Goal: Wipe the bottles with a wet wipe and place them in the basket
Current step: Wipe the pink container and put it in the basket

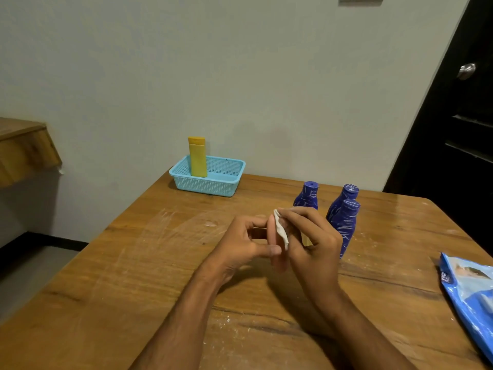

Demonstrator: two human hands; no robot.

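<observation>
1. The left hand (241, 243) grips a small pink bottle (276, 259) above the middle of the tabletop (133, 263), thumb across its near side and fingers curled round its far side.
2. The bottle is seen nearly edge-on, so its full shape cannot be told; its lower end shows below the thumb.
3. The right hand (310, 243) pinches a white wet wipe (280, 228) between thumb and fingertips, pressed against the right side of the pink bottle near its top.
4. Both grips are closed on their things: the left on the bottle, the right on the wipe.
5. Three blue bottles stand upright just behind the right hand: one to the left (308, 196), one further back (348, 194), and one nearer (346, 227) that overlaps the one behind it. All carry pale streaks.
6. A light blue basket (206, 185) sits at the far left corner of the tabletop, close to the wall (240, 76).
7. A yellow bottle (197, 157) stands upright inside the basket, at its left end.
8. A blue packet (469, 295) lies at the right edge of the tabletop, well apart from the hands.
9. A dark door (458, 129) with a metal knob (466, 71) stands at the right.
</observation>
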